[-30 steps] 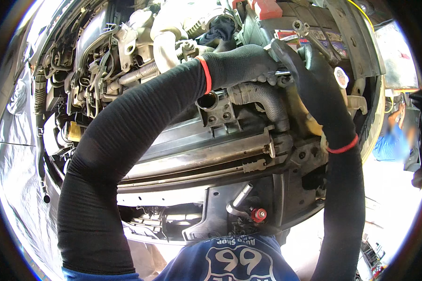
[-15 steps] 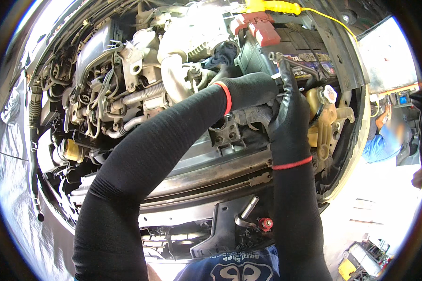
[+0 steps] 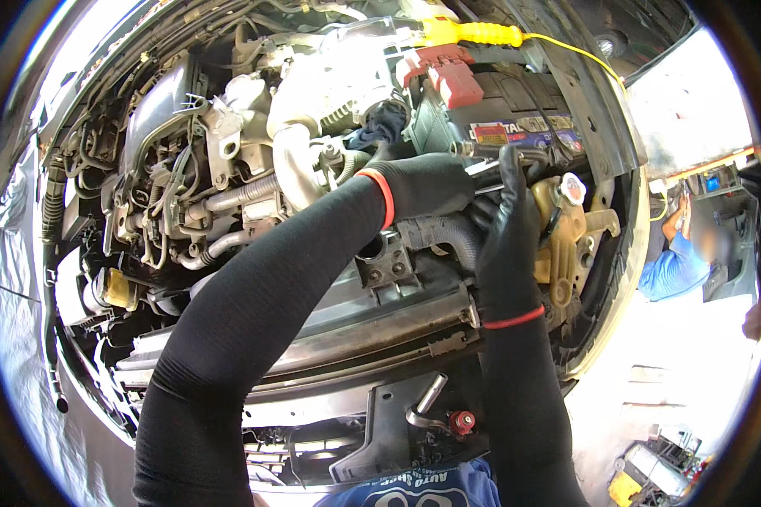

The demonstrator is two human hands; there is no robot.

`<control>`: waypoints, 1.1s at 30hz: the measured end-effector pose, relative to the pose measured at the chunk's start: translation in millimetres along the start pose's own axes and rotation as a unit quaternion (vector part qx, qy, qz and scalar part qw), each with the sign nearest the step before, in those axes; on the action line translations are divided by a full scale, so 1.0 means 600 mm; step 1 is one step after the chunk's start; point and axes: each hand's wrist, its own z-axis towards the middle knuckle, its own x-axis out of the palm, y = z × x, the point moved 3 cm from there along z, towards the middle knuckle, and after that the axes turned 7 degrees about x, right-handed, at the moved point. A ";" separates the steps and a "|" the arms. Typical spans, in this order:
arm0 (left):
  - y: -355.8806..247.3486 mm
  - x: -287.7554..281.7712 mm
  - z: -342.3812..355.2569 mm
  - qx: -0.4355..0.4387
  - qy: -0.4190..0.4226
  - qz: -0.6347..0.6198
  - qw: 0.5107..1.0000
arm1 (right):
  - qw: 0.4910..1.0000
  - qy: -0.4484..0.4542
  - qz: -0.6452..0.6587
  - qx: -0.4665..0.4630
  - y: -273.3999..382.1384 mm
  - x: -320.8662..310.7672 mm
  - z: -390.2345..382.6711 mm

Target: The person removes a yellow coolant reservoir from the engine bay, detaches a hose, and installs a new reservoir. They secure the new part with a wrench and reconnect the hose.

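My gloved left hand (image 3: 435, 182) is closed round a slim metal tool (image 3: 486, 166) beside the car battery (image 3: 528, 131). My gloved right hand (image 3: 503, 228) is closed at the same tool from the right, thumb pointing up, its other fingers partly hidden. The tool's far end is partly hidden. Below the hands runs a thick dark hose (image 3: 431, 235) next to an open round port and bracket (image 3: 385, 270). A tan plastic reservoir (image 3: 554, 262) with a pale cap sits right of my right hand. A dark cloth (image 3: 380, 127) is stuffed into an opening above my left hand.
The engine bay spreads left, with pipes and wiring. A yellow corded lamp or tool (image 3: 473, 32) lies above red covers (image 3: 457, 84). A loose metal tool (image 3: 427, 397) rests on the front panel beside a red round fitting (image 3: 461, 422). A co-worker in blue (image 3: 676, 270) is at far right.
Since a second ago both hands have shifted down in the picture, my right hand also moving left and turning more upright. The engine bay has shifted in view, revealing the yellow corded item.
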 end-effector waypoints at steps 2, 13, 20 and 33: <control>-0.002 -0.011 -0.007 -0.003 0.023 0.003 1.000 | 0.997 -0.029 -0.071 0.013 0.008 -0.011 -0.011; 0.045 0.082 -0.006 0.020 -0.226 -0.231 0.946 | 0.993 -0.055 0.088 0.050 0.012 0.010 -0.031; 0.048 0.085 -0.024 -0.033 -0.116 -0.250 0.961 | 0.987 -0.032 -0.044 -0.149 0.025 0.012 -0.041; 0.020 0.028 -0.016 0.038 -0.044 0.104 0.993 | 0.995 0.007 0.094 0.031 0.014 -0.008 -0.023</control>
